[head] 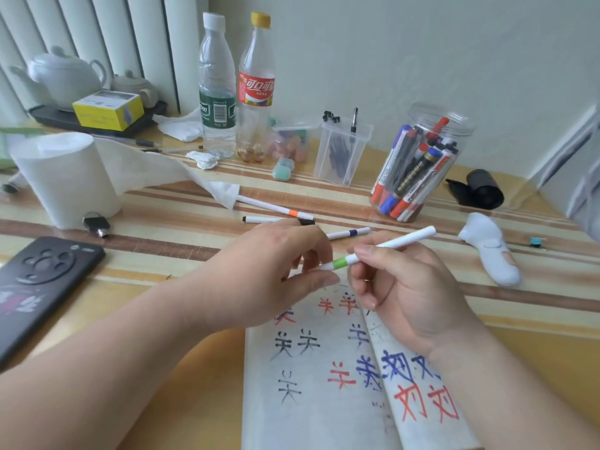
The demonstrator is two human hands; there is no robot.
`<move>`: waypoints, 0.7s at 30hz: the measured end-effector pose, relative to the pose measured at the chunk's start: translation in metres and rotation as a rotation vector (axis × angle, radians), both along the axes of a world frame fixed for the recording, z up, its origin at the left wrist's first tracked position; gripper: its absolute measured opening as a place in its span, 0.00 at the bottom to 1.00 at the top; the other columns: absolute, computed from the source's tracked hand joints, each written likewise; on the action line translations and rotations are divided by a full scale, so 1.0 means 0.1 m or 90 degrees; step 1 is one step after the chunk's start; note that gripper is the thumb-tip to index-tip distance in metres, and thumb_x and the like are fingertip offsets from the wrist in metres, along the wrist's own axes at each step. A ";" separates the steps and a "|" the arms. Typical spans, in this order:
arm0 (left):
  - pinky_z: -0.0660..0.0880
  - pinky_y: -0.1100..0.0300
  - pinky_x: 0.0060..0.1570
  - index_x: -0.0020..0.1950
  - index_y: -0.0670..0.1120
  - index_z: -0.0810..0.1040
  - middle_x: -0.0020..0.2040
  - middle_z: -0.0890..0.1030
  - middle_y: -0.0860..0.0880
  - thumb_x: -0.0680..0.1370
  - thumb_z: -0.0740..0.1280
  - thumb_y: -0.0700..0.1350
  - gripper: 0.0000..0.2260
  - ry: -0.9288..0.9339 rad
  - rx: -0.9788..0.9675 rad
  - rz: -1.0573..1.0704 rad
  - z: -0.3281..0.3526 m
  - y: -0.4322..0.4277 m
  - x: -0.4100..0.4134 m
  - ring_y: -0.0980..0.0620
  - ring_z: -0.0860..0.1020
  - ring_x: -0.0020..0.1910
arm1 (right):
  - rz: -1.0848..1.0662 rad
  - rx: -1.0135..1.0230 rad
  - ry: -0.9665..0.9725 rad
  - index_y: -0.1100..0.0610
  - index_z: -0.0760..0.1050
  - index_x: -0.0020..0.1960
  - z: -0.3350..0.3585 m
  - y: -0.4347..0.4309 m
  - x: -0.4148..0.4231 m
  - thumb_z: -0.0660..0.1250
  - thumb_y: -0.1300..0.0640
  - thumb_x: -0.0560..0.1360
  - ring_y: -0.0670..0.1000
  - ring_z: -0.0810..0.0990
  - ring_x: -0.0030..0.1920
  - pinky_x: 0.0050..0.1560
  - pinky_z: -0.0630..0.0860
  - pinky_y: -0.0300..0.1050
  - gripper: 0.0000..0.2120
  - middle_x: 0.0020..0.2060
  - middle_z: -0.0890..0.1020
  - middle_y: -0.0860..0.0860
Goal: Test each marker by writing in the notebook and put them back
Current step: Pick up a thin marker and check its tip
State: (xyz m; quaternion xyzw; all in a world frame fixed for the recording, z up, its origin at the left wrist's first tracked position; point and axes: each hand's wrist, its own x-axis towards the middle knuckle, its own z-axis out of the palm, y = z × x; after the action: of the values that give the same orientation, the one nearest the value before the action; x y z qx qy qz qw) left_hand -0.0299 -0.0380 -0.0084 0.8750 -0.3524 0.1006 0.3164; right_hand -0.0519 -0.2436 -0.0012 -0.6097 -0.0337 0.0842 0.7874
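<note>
- Notebook (311, 417): laid open at the near edge, its pages covered in red, black and blue test marks.
- Jar (418, 164): stood far right, crammed full.
- Right hand (399, 287): fingers curled round the barrel of the marker (399, 241).
- Left hand (279, 264): thumb and fingertips pinched on the cap end.
- Marker: held above the notebook's far edge; uncapping is judged in hand, so a straight pull apart is called for.

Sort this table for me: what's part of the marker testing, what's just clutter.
Job: green-banded marker, gripped by left hand and right hand; notebook; jar of markers; orange-banded marker; blue-banded marker.
Clutter: phone; tissue roll; water bottle; cola bottle; teapot.
</note>
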 end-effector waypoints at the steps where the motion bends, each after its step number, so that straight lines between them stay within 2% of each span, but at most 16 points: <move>1: 0.70 0.67 0.43 0.49 0.56 0.74 0.41 0.75 0.61 0.78 0.62 0.62 0.10 -0.013 -0.011 0.001 -0.01 0.00 0.01 0.60 0.73 0.45 | -0.007 0.005 -0.003 0.59 0.81 0.39 -0.01 0.01 0.00 0.68 0.62 0.70 0.52 0.75 0.29 0.23 0.66 0.40 0.03 0.29 0.76 0.57; 5: 0.66 0.68 0.43 0.46 0.54 0.74 0.39 0.71 0.61 0.80 0.61 0.59 0.11 -0.054 -0.031 0.004 -0.06 -0.03 0.05 0.62 0.70 0.44 | -0.002 0.042 -0.019 0.59 0.81 0.42 -0.06 0.01 -0.01 0.67 0.60 0.73 0.53 0.76 0.31 0.25 0.67 0.41 0.05 0.32 0.78 0.57; 8: 0.67 0.65 0.43 0.44 0.49 0.76 0.37 0.71 0.59 0.83 0.58 0.58 0.16 -0.067 -0.019 -0.025 -0.08 -0.07 0.08 0.60 0.69 0.40 | 0.026 0.041 -0.030 0.62 0.81 0.45 -0.11 0.05 -0.03 0.66 0.61 0.73 0.53 0.77 0.32 0.26 0.69 0.42 0.06 0.34 0.80 0.57; 10: 0.69 0.62 0.43 0.44 0.46 0.77 0.37 0.73 0.56 0.83 0.54 0.59 0.21 -0.053 0.014 -0.034 -0.10 -0.08 0.08 0.58 0.70 0.39 | 0.042 0.035 -0.035 0.65 0.81 0.45 -0.14 0.09 -0.04 0.66 0.61 0.74 0.52 0.77 0.32 0.26 0.71 0.41 0.08 0.33 0.80 0.57; 14: 0.68 0.65 0.41 0.45 0.46 0.75 0.37 0.74 0.55 0.84 0.51 0.60 0.22 -0.012 0.028 -0.047 -0.12 -0.05 0.08 0.58 0.71 0.39 | 0.054 0.043 -0.027 0.65 0.81 0.44 -0.16 0.13 -0.03 0.65 0.59 0.75 0.50 0.77 0.31 0.28 0.75 0.41 0.10 0.33 0.81 0.55; 15: 0.69 0.64 0.41 0.45 0.46 0.75 0.37 0.74 0.54 0.84 0.50 0.60 0.23 0.001 0.036 -0.050 -0.11 -0.04 0.08 0.56 0.72 0.38 | 0.055 0.048 -0.022 0.65 0.82 0.43 -0.16 0.13 -0.03 0.65 0.59 0.75 0.50 0.78 0.31 0.28 0.75 0.41 0.10 0.32 0.81 0.56; 18: 0.73 0.52 0.41 0.45 0.47 0.75 0.36 0.75 0.53 0.83 0.47 0.63 0.25 0.009 0.080 -0.037 -0.11 -0.03 0.07 0.52 0.73 0.38 | 0.052 0.045 -0.007 0.63 0.83 0.41 -0.17 0.15 -0.04 0.69 0.58 0.77 0.50 0.77 0.30 0.28 0.76 0.41 0.10 0.32 0.80 0.56; 21: 0.74 0.48 0.41 0.44 0.47 0.75 0.36 0.75 0.53 0.82 0.47 0.63 0.26 -0.011 0.095 -0.022 -0.13 -0.03 0.07 0.51 0.73 0.38 | 0.030 0.029 0.010 0.64 0.82 0.40 -0.18 0.17 -0.05 0.68 0.56 0.73 0.51 0.77 0.30 0.27 0.75 0.41 0.11 0.31 0.79 0.56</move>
State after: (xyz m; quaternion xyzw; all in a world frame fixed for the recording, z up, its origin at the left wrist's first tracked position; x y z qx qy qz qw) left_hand -0.0227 -0.0410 -0.0209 0.8892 -0.3765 0.0764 0.2485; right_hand -0.0566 -0.2268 -0.0192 -0.5900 -0.0439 0.1070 0.7991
